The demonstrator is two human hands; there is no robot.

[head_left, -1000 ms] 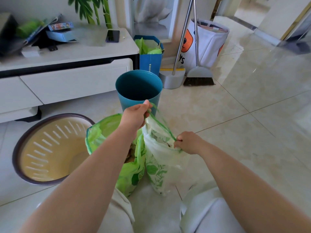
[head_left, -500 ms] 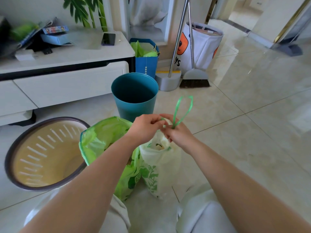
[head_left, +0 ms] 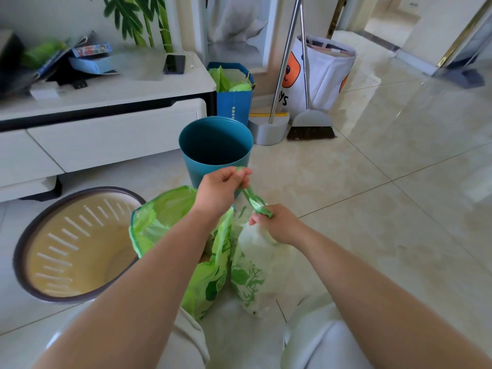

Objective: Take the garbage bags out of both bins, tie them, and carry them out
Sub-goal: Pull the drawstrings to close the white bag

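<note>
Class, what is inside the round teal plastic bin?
No bag lines the round teal plastic bin; only bare dark inner walls show. Its near wall hides the bottom.

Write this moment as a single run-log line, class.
step: tying white bag | left hand: grips green drawstring | right hand: pinches drawstring at bag neck | green bag: open, untied

I see a glossy beige tiled floor (head_left: 372, 209) filling the frame. A teal bin (head_left: 191, 166) stands at center, and a beige bin (head_left: 24, 235) with a dark rim is at lower left. At lower center, a green garbage bag (head_left: 205, 283) and a white garbage bag (head_left: 255, 270) sit side by side. At upper center are a blue paper bag (head_left: 234, 105), a dustpan (head_left: 269, 129), a broom (head_left: 311, 126) and a white tote (head_left: 324, 73).
</note>
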